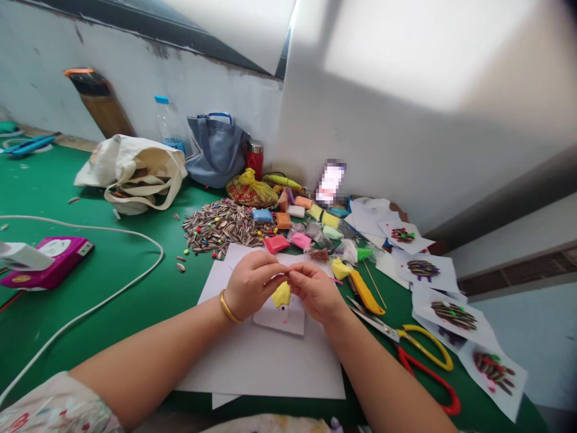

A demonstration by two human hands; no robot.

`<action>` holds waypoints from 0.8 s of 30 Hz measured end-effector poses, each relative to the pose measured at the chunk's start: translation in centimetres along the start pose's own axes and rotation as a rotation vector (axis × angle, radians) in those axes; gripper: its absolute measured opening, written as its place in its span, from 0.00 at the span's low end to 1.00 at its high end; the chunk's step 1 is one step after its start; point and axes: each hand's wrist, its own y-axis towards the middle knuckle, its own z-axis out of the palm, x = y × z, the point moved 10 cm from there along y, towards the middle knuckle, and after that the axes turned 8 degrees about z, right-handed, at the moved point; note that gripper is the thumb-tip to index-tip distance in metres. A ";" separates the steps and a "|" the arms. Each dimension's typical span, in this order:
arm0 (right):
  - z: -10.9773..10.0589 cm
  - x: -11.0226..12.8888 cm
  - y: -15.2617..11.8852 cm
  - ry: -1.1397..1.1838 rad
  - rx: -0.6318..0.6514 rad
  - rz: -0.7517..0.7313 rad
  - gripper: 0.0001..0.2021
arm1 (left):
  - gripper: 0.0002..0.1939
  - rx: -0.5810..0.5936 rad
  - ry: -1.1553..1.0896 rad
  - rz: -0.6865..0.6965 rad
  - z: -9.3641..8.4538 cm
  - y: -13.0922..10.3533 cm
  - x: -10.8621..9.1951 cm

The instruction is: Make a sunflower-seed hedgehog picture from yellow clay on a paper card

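Note:
My left hand point(255, 284) and my right hand point(315, 290) meet above the white paper point(261, 367), fingertips pinched together. What they hold between them, if anything, is too small to make out. Just below the fingers lies a small white card point(279, 322) bearing a yellow clay shape point(282, 294) with a black-and-white eye and a pink dot under it. A gold bangle circles my left wrist. Packets of coloured clay, among them a pink one point(300, 240), lie beyond my hands, beside a heap of striped seeds point(220, 225).
Scissors point(401, 334) lie open right of my right forearm, near a yellow cutter point(365, 291). Cards with seed figures point(453, 316) line the right edge. Bags point(216, 150), a bottle point(169, 126) and a phone point(331, 180) stand behind. A white cable point(112, 288) curves across the left.

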 end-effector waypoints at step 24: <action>-2.4 1.6 -3.7 -1.131 -0.244 -0.278 0.06 | 0.09 0.487 -0.010 -0.377 5.4 -3.0 5.8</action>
